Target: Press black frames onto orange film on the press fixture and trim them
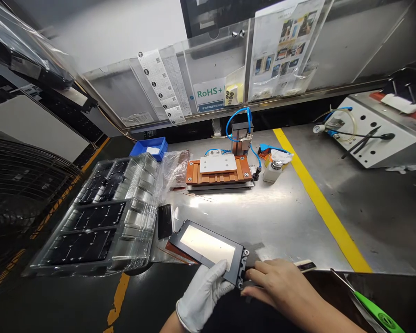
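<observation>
Left hand: your gloved left hand (203,296) grips the near edge of the frame (208,249).
Right hand: your bare right hand (275,282) rests flat, fingers pressed to the frame's right end, grasping nothing.
Frame: tilted at the table's (280,217) near edge.
Left of it: phone (165,221), trays (100,222).
Behind: fixture (218,171), bottle (273,170).

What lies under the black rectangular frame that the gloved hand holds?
Under the black rectangular frame, a reddish-brown flat sheet sticks out on the steel table; the frame covers the rest of it.
</observation>
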Available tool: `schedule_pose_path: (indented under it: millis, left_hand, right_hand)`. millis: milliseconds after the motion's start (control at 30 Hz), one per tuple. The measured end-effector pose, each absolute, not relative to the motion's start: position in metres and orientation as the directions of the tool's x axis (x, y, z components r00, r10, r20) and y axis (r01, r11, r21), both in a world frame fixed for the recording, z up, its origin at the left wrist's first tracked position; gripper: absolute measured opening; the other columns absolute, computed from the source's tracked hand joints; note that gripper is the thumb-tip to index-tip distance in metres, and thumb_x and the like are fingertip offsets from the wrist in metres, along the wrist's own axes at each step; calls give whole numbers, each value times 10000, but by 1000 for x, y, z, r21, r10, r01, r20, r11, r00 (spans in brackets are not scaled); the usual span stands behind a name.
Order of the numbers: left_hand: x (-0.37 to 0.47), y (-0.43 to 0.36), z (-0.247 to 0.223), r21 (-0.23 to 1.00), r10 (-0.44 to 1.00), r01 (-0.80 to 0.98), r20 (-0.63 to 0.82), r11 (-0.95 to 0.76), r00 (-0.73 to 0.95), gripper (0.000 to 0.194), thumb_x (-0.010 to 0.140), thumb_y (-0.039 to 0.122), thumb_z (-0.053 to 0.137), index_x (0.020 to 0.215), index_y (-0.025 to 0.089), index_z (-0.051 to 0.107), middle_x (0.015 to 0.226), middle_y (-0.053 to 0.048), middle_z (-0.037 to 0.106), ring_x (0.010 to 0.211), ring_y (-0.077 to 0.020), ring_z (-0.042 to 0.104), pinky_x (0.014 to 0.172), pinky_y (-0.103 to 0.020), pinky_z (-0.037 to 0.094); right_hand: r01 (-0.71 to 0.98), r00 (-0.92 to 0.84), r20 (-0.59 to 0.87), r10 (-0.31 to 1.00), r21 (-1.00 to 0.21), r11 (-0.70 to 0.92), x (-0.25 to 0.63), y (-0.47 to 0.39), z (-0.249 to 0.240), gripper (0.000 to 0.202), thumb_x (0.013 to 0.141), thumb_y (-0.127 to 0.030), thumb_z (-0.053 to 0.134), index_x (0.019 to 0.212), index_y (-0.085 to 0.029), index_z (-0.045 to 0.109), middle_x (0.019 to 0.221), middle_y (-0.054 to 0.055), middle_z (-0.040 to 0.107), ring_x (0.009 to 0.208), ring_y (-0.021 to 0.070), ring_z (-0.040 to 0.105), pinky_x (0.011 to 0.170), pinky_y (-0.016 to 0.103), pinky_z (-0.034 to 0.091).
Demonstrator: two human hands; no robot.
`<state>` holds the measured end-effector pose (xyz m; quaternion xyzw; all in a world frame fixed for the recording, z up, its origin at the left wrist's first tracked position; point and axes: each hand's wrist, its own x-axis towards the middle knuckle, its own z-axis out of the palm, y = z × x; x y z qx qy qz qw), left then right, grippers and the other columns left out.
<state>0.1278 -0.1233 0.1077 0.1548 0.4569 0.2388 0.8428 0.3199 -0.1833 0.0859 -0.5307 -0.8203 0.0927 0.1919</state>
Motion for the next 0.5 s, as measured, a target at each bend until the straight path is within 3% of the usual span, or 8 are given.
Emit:
schedule_pose_path:
  millis: [300,433,500]
  left_hand:
    - [125,-122,109,452,522,-262,-712,852,470,154,840,166,683,982,117,716,1005,-78,745,811,-115,691,633,-158,549]
    - [133,-130,113,423,557,-400,-763,813,326,149,836,145,685,983,139,708,971,-80,752,790,-133,708,617,-180,572]
    - [138,-138,114,423,560,-465,-803,778,206,66,835,119,679,887,130,719,894,-77,759,743,-133,714,606,-181,582]
  right_hand:
    - [829,-351,214,912,-382,409,320,-186,88,538,1021,-555,263,741,-240,597,626,-30,617,527,171,611,500,340,315]
    - [836,-275,199,941,-433,336,320,-186,88,502,1009,-572,296,828,-236,622,671,-27,639,577,163,645,513,321,352]
    - [841,-234,194,953,-451,299,321,-185,87,488,1012,-567,298,882,-238,634,694,-22,651,602,162,660,519,314,362]
